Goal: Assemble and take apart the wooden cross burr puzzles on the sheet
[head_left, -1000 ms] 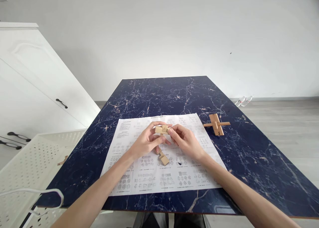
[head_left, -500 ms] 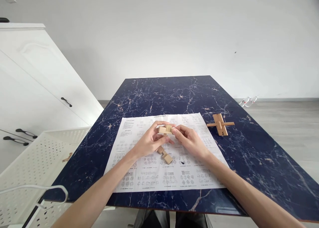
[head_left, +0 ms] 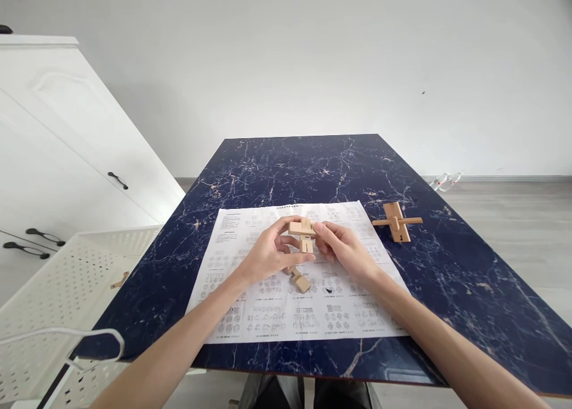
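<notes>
My left hand (head_left: 268,251) curls its fingers and thumb round the left side of several interlocked wooden puzzle pieces (head_left: 305,229). My right hand (head_left: 342,248) pinches the right end of the same pieces, thumb on top. They cross one another, one lying sideways and another jutting down toward me with a dark mark on its end. Just below, a loose notched wooden piece (head_left: 301,282) rests on the printed instruction sheet (head_left: 250,331); its upper end is partly hidden behind my left hand.
A blue marbled table (head_left: 286,165) carries the sheet. An assembled cross-shaped wooden puzzle (head_left: 397,222) lies right of it. At left are a white perforated basket (head_left: 58,290) with a small wooden piece (head_left: 119,280) inside, a white cable (head_left: 107,331) and a white cabinet (head_left: 89,141). Plastic bottles (head_left: 447,181) stand beyond the right edge.
The held pieces have turned, so a marked block end now shows below the sideways piece. My right thumb has shifted onto the top, and my left thumb sits lower.
</notes>
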A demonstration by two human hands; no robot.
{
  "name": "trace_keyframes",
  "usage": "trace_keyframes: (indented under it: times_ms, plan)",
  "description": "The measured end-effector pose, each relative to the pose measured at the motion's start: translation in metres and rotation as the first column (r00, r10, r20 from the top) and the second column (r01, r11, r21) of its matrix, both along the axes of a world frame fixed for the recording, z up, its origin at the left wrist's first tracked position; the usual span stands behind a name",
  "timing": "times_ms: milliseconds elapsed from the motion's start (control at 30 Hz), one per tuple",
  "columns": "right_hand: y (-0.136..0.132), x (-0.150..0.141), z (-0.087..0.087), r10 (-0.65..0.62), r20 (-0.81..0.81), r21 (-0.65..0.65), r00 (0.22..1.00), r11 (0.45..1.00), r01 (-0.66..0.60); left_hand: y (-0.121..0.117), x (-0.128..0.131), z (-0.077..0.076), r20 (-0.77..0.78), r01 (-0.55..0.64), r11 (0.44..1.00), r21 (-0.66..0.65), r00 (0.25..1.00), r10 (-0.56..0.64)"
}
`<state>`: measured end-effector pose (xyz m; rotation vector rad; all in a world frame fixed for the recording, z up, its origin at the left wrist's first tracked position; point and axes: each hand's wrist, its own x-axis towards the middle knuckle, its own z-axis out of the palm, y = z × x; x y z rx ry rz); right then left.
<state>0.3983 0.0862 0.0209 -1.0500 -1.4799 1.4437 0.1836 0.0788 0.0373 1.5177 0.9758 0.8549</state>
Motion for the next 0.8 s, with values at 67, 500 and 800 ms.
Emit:
trace_keyframes:
  times_ms: [67, 500, 800]
  plan:
    - [-0.0005, -0.0004, 0.0000, 0.012, 0.003, 0.011, 1.000, 1.000, -0.012, -0.0002, 0.0000, 0.0003, -0.012, -0.012, 1.000, 0.002, 1.000, 0.013]
    - [-0.0002, 0.0007, 0.0003, 0.039, 0.003, -0.032, 0.999, 0.999, -0.039, -0.0033, -0.0007, 0.0024, -0.061, -0.021, 0.995, 0.096, 0.998, 0.027]
    - [0.0018, 0.0029, -0.0023, 0.046, -0.012, -0.060, 0.999, 0.997, -0.046, 0.0001, -0.0032, -0.0007, -0.071, -0.007, 0.994, 0.108, 0.997, 0.015]
